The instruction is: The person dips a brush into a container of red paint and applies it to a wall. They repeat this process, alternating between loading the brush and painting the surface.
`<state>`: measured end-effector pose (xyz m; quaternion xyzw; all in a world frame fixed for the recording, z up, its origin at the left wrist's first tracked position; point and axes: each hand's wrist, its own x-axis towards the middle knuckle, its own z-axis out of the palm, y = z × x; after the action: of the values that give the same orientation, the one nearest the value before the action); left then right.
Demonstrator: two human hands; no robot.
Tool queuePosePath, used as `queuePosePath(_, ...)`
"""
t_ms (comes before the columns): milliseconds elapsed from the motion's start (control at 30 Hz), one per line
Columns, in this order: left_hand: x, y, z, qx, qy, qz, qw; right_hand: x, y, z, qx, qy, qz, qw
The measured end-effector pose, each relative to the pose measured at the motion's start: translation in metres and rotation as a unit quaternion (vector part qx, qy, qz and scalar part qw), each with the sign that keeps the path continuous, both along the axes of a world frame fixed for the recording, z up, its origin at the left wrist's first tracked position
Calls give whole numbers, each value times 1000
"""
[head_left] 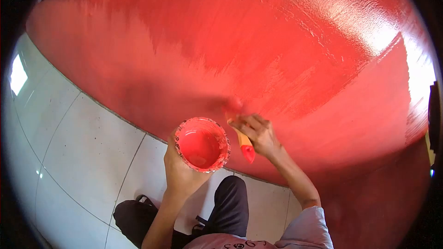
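My left hand [184,171] is closed around a paint pot [201,145] from its left and underside. Red paint lies inside the pot, and its rim is smeared and speckled with red. My right hand [258,132] grips a paintbrush [244,140] by its yellowish handle, whose lower end is red. The bristle end is blurred against the red wall [240,55], just up and right of the pot. Glossy, darker red covers the upper part of the wall, with streaky edges; a paler, duller red shows lower down.
Pale tiles [101,138] with dark joints cover the floor, meeting the wall along a curved edge. My dark-trousered knees [230,198] are bent below the pot. Bright light reflects off the wall at upper right, and a dark object [434,117] stands at the right edge.
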<state>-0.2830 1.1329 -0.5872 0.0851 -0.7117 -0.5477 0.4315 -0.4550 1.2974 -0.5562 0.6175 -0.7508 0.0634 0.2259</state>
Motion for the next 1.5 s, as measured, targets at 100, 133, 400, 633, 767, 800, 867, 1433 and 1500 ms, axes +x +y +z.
queuePosePath(100,1,-3,4,-2,6,5,1000,-15,-2,30,-25,49,-51,997)
queuePosePath(133,0,-2,3,-1,9,5,1000,-11,-7,59,-103,82,-68,989)
queuePosePath(400,0,1,1,-2,4,10,1000,-9,-1,40,-19,201,-39,979)
queuePosePath(633,1,0,-2,0,12,-6,1000,-15,-7,96,-320,138,-19,937)
queuePosePath(767,1,0,-6,-12,7,-2,1000,-14,10,73,-212,192,-17,958)
queuePosePath(800,-1,0,-7,-12,13,-3,1000,-16,16,55,-136,186,-14,973)
queuePosePath(867,0,-1,-6,-13,19,-11,1000,-3,16,16,4,82,-3,997)
queuePosePath(1433,4,-5,-8,13,-1,-45,999,10,40,49,-58,43,-93,993)
queuePosePath(1500,2,-5,-14,13,-2,-63,998,8,35,87,-197,121,-129,964)
